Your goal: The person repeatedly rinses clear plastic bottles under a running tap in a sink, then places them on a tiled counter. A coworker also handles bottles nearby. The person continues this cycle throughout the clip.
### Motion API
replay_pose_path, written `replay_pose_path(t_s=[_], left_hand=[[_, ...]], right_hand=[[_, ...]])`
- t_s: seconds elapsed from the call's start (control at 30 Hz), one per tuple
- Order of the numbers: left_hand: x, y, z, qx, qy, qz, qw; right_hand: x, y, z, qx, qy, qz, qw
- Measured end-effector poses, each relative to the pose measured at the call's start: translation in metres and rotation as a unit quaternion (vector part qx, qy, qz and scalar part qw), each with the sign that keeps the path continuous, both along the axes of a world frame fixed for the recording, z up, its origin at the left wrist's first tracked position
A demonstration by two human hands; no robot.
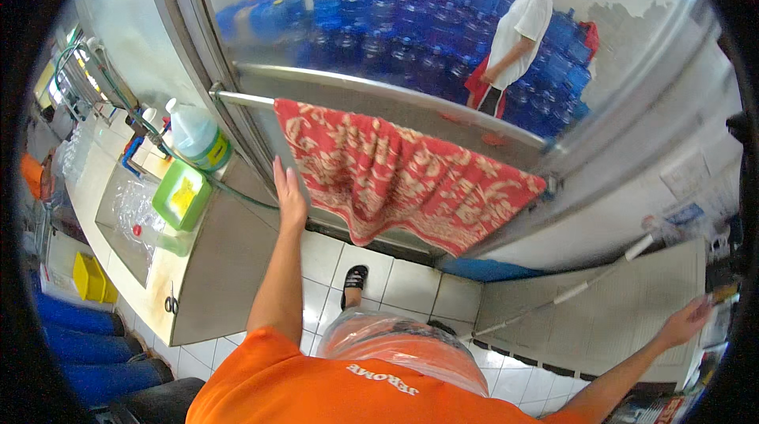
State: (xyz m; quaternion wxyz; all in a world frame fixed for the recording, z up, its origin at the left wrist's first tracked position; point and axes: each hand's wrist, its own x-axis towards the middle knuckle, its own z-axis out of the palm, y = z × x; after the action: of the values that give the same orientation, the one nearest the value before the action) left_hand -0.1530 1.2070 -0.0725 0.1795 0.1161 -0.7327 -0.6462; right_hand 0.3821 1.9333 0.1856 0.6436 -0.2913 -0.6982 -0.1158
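Observation:
My left hand (288,199) is raised beside a red floral towel (407,175) hung on a metal bar, fingers stretched out and holding nothing. My right hand (686,320) is out at the far right, its fingers closed at a small yellowish item (723,294), too small and blurred to name. To the left of me, a white counter (194,274) bears a plastic jug (198,135), a green tub with something yellow (178,199), clear plastic bags (134,214) and scissors (171,301). A metal-framed glass door (253,72) stands behind the towel.
Beyond the glass, a person (514,52) in white stands before stacked blue water bottles (395,13). Blue containers (87,325) and a yellow bin (93,276) sit lower left. A pale panel (577,317) with a white pole (569,290) is at right. A foot (354,286) rests on tiles.

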Motion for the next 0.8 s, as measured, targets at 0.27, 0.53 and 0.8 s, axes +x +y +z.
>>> replay_pose_path(t_s=[0.27, 0.53, 0.8], left_hand=[[-0.101, 0.015, -0.029, 0.554, -0.233, -0.292, 0.744], [0.003, 0.106, -0.15, 0.343, -0.476, -0.46, 0.666], [-0.018, 0.08, -0.177, 0.324, -0.498, -0.457, 0.662]], right_hand=[[-0.218, -0.296, -0.321, -0.581, -0.44, 0.212, 0.651], [-0.489, -0.495, -0.352, -0.165, -0.864, 0.441, 0.179], [-0.554, -0.525, -0.355, -0.249, -0.706, 0.605, 0.271]])
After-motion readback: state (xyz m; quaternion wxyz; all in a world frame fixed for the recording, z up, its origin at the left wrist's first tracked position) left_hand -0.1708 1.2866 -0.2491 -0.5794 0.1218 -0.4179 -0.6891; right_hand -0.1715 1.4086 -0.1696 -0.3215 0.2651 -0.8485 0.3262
